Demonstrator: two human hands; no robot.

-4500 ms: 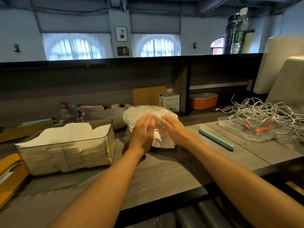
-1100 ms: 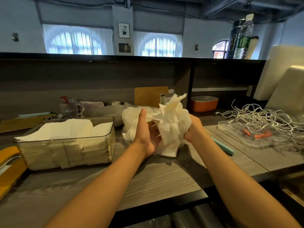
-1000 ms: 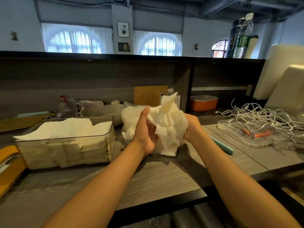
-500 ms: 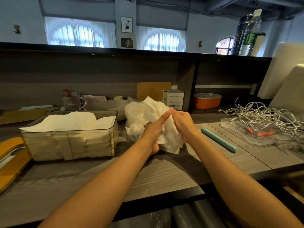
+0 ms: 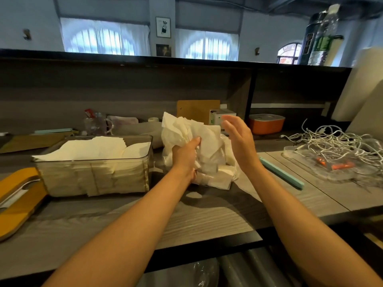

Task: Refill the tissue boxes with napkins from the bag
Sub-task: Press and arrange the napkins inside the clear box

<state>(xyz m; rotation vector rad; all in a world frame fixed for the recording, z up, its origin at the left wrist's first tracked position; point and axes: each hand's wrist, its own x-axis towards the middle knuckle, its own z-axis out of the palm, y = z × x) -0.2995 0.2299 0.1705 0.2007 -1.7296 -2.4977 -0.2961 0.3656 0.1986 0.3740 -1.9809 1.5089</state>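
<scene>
The right hand (image 5: 238, 139) has let go and now hovers wide open just right of the napkins (image 5: 199, 137). The left hand (image 5: 185, 156) alone grips that bunch above the bag (image 5: 217, 172), so it looks ready to carry left to the tissue box (image 5: 93, 175).

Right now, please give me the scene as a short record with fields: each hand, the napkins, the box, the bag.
left hand: left hand grips a bunch of napkins, lifted above the bag
right hand: right hand open, beside the bunch, holds nothing
tissue box: clear tissue box, lid off, filled with napkins to the rim
bag: plastic bag on the desk, napkins inside
</scene>
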